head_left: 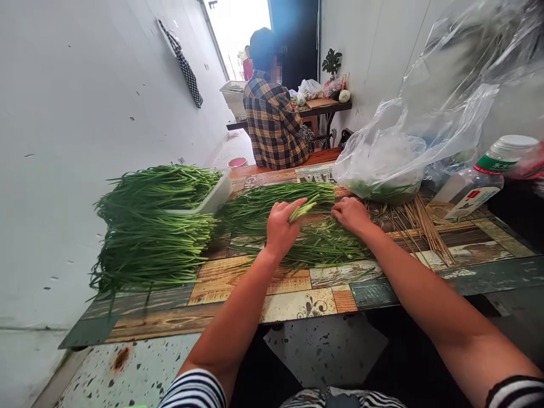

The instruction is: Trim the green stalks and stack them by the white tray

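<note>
Green stalks (305, 210) sit clasped in curled left fingers (296, 204).

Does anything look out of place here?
A brown stain marks the pale speckled floor, lower left. On the table, loose green stems lie tangled near the right hand, unlike the neater pile at left.

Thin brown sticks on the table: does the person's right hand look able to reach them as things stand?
Probably yes: the right hand is close to the sticks, their near ends lie uncovered, and nothing visible blocks the way.
</note>
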Demonstrator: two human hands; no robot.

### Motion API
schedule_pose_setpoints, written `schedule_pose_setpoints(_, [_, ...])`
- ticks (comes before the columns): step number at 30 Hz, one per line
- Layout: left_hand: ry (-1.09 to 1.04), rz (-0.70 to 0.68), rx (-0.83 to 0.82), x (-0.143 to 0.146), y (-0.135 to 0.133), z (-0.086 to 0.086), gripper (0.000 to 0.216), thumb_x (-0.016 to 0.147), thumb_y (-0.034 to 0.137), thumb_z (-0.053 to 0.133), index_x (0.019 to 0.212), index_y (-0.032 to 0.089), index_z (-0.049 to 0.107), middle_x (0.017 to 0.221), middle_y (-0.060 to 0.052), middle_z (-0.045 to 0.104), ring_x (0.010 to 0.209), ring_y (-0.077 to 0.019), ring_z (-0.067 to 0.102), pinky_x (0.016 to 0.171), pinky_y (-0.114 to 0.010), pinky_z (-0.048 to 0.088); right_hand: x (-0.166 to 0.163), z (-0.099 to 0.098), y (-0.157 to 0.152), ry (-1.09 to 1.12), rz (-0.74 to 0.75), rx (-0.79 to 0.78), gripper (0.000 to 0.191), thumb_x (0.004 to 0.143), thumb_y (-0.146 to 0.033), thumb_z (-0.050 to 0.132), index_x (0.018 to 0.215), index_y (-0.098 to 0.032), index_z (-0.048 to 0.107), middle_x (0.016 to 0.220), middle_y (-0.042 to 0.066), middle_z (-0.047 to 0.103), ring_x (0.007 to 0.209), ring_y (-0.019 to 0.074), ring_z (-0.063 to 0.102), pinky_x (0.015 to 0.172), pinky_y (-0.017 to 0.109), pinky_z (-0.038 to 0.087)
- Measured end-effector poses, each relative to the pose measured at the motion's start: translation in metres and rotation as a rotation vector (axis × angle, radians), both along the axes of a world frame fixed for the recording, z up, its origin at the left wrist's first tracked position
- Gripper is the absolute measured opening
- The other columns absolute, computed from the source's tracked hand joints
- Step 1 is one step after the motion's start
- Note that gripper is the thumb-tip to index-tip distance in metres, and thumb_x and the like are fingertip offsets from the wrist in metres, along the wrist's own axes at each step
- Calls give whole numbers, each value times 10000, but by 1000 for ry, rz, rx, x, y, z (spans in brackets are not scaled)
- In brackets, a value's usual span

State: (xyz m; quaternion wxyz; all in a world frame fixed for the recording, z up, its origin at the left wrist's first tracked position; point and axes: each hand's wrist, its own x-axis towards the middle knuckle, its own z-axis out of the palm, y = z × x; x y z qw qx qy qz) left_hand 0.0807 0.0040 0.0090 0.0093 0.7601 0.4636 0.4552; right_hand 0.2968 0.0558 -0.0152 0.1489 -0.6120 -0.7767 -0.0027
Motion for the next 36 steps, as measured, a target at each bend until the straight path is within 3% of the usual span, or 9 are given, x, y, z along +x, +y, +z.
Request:
schedule_pose_setpoints(3, [20,27,65,-4,0,2,297,911,318,516,1154,220,656,707,-10,590,715,-148,486,758,-281,414,-3,-6,3,-96,52,13,244,848,-250,534,860,-163,762,922,127,664,919,236,540,751,317,394])
schedule_pose_setpoints(5, [32,52,96,-6,1,1,267,888,279,543,1115,225,673,782,-24,612,783,-159,511,794,-293,424,-3,-8,5,-58,96,58,225,832,-223,540,823,-140,749,914,132,665,930,245,538,772,329,394])
schedule_pose_setpoints(9, [60,17,75,-8,5,-7,263,815,175,578,1060,202,669,1075,-59,643,1010,-196,543,908,-324,433,0,-1,2,297,127,126,184,804,-224,552,807,-131,711,838,92,674,818,191,559,753,299,407])
schedule_pose_setpoints(12, [73,-27,11,-5,7,-15,354,807,136,551,1154,189,602,1063,-56,670,974,-186,574,891,-309,450,0,12,-7,625,139,17,224,778,-330,580,811,-146,702,725,31,659,650,138,529,625,262,395])
schedule_pose_setpoints(15, [93,-25,-18,-1,7,-19,306,807,150,567,1107,183,618,976,-52,679,912,-185,576,855,-306,452,-4,24,-18,783,175,-77,293,745,-408,597,778,-135,700,671,17,639,585,116,495,559,249,362])
schedule_pose_setpoints(19, [161,-20,0,4,4,-19,275,832,168,550,1086,198,652,887,-51,657,844,-189,549,793,-314,447,-10,33,-32,812,220,-138,308,736,-422,597,754,-134,703,645,20,637,577,115,489,539,247,353])
schedule_pose_setpoints(25, [231,0,106,5,2,-22,249,869,223,522,1057,220,685,909,-63,593,849,-179,526,764,-294,433,-17,37,-41,828,270,-175,299,739,-416,593,745,-139,706,649,17,640,582,110,481,538,241,361])
schedule_pose_setpoints(36, [400,-37,145,11,-3,-15,212,865,157,493,970,214,667,974,-64,621,858,-183,542,775,-310,402,-23,27,-38,880,228,-173,324,753,-436,602,760,-126,694,681,20,643,601,113,491,566,249,363])
